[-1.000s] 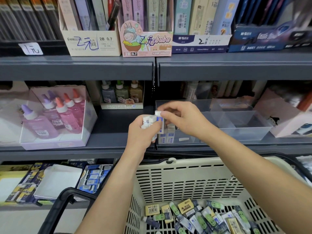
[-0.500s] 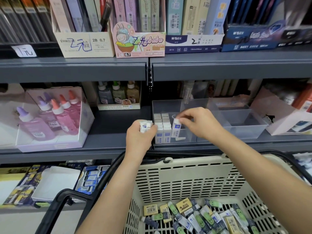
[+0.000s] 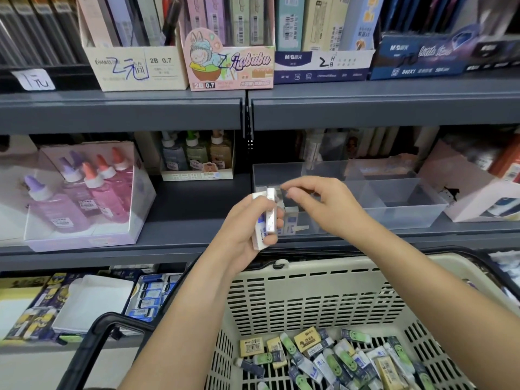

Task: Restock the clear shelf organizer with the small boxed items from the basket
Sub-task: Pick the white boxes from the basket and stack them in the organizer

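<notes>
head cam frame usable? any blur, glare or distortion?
Head view: even, soft light, no hard glare; wide-angle bends the grey metal shelf edge; right hand fingers smear with motion; small white boxes in the left hand read fairly sharp; clear plastic shelf organizer is low-contrast, its walls faint.

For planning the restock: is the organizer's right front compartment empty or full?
Empty: only a bare floor shows inside that compartment of the clear organizer.

Both hands raised, forearms converging.
Left hand [image 3: 245,223] grips small boxes [image 3: 270,211]; right hand [image 3: 319,205] just beside, fingers loosely curled, thumb near forefinger.
</notes>
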{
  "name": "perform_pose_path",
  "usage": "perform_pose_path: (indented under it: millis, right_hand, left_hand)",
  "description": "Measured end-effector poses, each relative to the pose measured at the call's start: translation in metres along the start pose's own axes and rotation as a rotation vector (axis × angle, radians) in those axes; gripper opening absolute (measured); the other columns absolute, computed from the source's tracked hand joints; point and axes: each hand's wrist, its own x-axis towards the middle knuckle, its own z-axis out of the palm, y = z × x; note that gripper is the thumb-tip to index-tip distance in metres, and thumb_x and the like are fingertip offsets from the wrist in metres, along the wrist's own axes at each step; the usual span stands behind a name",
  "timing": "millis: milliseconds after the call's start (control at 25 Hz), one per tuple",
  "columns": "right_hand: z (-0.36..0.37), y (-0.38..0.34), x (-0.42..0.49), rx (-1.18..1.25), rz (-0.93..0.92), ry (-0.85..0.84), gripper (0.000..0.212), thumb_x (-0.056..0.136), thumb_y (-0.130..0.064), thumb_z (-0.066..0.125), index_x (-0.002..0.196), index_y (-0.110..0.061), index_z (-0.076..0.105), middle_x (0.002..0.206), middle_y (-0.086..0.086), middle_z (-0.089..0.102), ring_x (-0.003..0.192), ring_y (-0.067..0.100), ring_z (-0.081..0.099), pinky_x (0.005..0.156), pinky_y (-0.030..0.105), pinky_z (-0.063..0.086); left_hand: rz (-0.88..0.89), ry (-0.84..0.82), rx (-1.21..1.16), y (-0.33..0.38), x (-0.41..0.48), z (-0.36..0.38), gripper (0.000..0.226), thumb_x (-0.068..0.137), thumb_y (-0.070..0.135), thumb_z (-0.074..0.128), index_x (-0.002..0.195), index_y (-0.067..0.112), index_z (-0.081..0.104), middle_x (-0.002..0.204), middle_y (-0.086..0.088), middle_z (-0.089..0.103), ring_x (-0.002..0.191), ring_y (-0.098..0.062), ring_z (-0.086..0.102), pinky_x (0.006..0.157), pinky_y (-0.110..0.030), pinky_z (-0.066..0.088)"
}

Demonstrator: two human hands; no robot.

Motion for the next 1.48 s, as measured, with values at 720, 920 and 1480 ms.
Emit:
perform_pose_path:
  millis: [720,920,1480]
  right_hand:
    - [-0.018,-0.003,0.004,0.382,0.149,-0.063,0.015,0.087,-0.011,0.061,0.084,-0.026,0.060,0.064,-0.006,0.071,0.054,0.003,0.062,0.046,0.016,0.043]
    - [-0.027,0.006,0.024,0.292,0.171,0.141,0.022,0.084,-0.005,0.062,0.078,-0.026,0.062,0.075,-0.004,0.069,0.064,0.003,0.064,0.059,0.014,0.048]
    - [0.007,0.023,0.028,-0.107,0.150,-0.175,0.013,0.089,-0.020,0.057,0.090,-0.032,0.064,0.088,-0.010,0.064,0.093,0.012,0.062,0.081,0.023,0.044]
  left_hand:
    - [0.107,0.028,0.163,-0.006,0.000,-0.006,0.012,0.082,0.004,0.067,0.090,0.012,0.063,0.070,-0.001,0.068,0.062,-0.011,0.062,0.038,-0.018,0.032]
    - [0.188,0.255,0.087,0.000,0.007,-0.013,0.007,0.087,0.006,0.053,0.093,0.010,0.054,0.071,-0.004,0.063,0.055,-0.008,0.056,0.035,-0.018,0.029]
    - [0.319,0.364,0.228,-0.006,0.007,-0.018,0.010,0.088,0.019,0.062,0.095,0.026,0.062,0.092,0.002,0.068,0.080,-0.007,0.067,0.037,-0.018,0.033]
